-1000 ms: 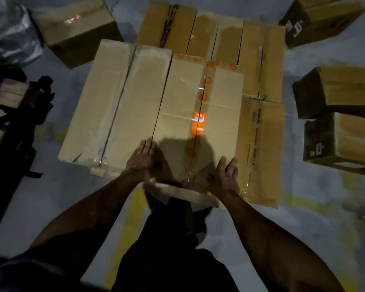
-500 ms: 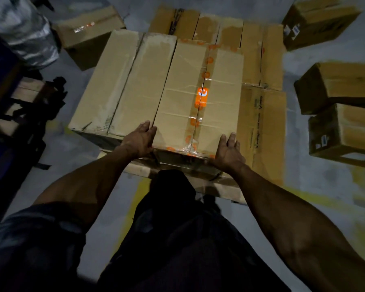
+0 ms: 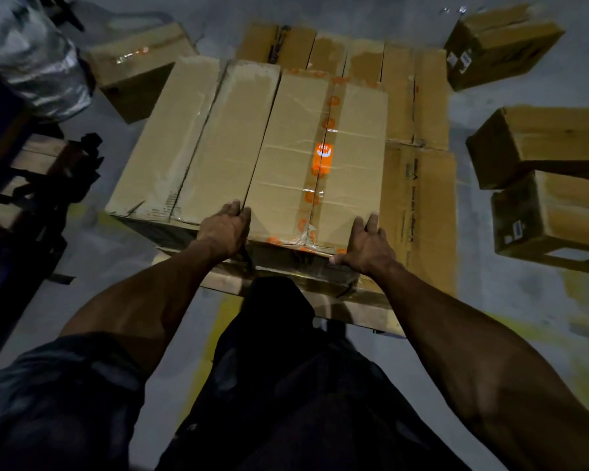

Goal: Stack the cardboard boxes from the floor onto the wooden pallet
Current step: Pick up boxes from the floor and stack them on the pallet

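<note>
Since the earlier frames the taped box (image 3: 317,158) has slid farther onto the upper layer, and both hands have followed its near edge. Left hand (image 3: 225,229) and right hand (image 3: 366,244) lie flat on its near corners, fingers spread and pressing, not clenched, while it sits tight beside another box (image 3: 191,141) on the wooden pallet (image 3: 361,309). Placement looks nearly done; several floor boxes (image 3: 538,144) remain.
</note>
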`<state>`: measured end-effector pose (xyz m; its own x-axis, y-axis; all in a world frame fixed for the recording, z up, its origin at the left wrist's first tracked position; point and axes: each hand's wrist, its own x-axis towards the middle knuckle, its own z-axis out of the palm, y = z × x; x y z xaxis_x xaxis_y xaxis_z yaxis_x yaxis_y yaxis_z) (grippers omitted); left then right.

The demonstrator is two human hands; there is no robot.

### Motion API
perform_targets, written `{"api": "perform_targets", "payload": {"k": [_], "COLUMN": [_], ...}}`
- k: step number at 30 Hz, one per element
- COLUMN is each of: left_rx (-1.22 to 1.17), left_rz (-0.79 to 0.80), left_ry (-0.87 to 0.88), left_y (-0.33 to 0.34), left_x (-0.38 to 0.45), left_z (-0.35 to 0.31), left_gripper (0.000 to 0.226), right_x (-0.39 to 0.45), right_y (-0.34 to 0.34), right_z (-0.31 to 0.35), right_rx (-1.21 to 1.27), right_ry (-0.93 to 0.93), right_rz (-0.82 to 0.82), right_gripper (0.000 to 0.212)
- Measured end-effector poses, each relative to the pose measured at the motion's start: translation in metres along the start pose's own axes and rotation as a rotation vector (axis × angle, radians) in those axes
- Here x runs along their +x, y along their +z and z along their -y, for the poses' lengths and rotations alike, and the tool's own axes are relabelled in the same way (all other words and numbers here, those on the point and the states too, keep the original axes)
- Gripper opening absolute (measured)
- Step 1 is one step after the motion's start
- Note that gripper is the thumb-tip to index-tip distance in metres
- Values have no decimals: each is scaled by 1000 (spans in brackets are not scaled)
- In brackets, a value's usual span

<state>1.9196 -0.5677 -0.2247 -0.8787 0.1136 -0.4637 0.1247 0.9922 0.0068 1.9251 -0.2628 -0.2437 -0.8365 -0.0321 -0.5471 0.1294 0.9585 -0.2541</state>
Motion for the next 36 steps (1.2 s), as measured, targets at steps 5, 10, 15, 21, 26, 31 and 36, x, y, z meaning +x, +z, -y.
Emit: {"api": "perform_targets", "payload": {"k": [5,10,15,21,26,31,36], "left_rx": [-78,-81,-45,-77,-80,-109,-42], "left_rz": [62,103,41,-13,-63,7,6], "left_ry": [-29,36,101,214,377,521,672], "left_y": [-1,-17,-39,-64,-82,-88,-93], "left_x": [-10,-38,-78,-111,-102,-87,-62], "left_z": [-7,-35,-78,-130,-182,-229,-286], "left_gripper": [77,48,53,42,44,47,47], "right_x": [-14,-55,-124,-198,-231,-255,-267], "right_y": [-2,-12,-31,-39,-35,-27,-23], "right_z": [0,9,12,-22,-57,-79,-109], "right_rx": [7,192,418,522,634,684,755], "right_ry": [4,74,160,304,479,612,756], "right_rz": [38,1,-154,-268,-338,-413,-467], "right_gripper": [100,61,66,60,64,56,66]}}
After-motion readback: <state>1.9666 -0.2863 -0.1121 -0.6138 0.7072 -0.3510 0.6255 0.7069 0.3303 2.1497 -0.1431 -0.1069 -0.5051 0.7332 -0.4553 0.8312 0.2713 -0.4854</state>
